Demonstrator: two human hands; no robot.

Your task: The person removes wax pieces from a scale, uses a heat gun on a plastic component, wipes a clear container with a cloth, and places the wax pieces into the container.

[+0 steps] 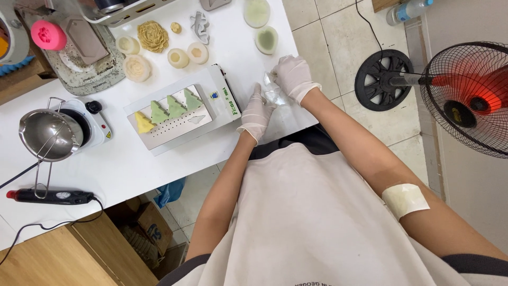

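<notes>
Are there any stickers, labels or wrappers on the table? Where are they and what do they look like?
Clear wrapper: crinkly see-through film, held between the left hand and right hand at the table's edge.
Label strip: narrow white band with green print along the side of the white sealing machine.
Small badge: blue mark on the machine's top.
Warning sticker: yellow triangle on the white hot plate.

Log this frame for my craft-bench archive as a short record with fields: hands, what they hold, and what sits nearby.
left hand: gloved, touching the clear wrapped piece
right hand: gloved, gripping the same piece from above
surface: white table
beside hands: white perforated machine carrying four tree-shaped pieces, one yellow, three green
further off: flower-shaped pieces, metal pot on a small hotplate
floor: fan
</notes>
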